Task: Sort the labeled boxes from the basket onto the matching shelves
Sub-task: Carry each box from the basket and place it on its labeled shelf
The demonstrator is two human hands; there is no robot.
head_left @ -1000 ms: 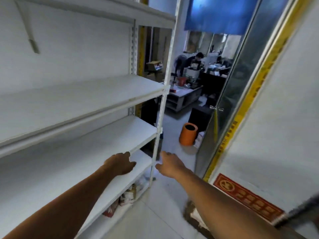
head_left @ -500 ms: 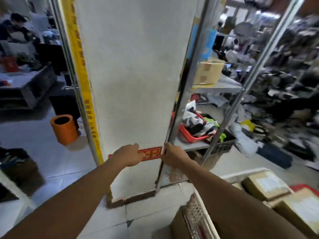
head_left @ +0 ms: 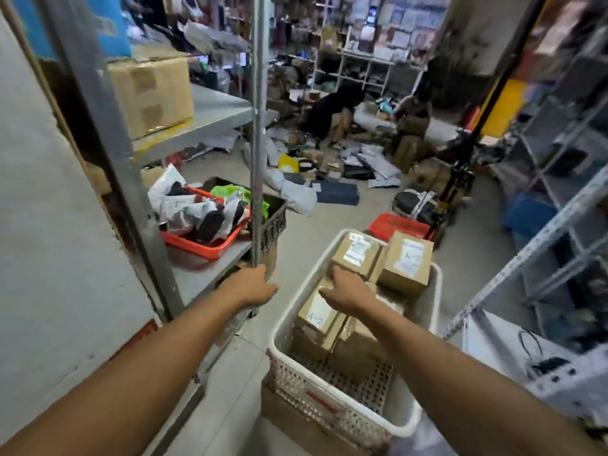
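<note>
Basket, white, on floor: holds cardboard boxes with labels, one marked A-2. Right hand above them, fingers extended, grasping nothing. Left hand beside shelf post, fingers loose, released.

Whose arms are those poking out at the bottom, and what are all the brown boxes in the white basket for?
The arms belong to a person wearing a camera on their head, so you see what they see. No robot here, just two bare hands. The left hand is by a metal shelf post. The right hand reaches into the white basket and rests on the cardboard boxes; whether it grips one is unclear. One box is marked A-2. The labels say which shelf each goes on.
</note>
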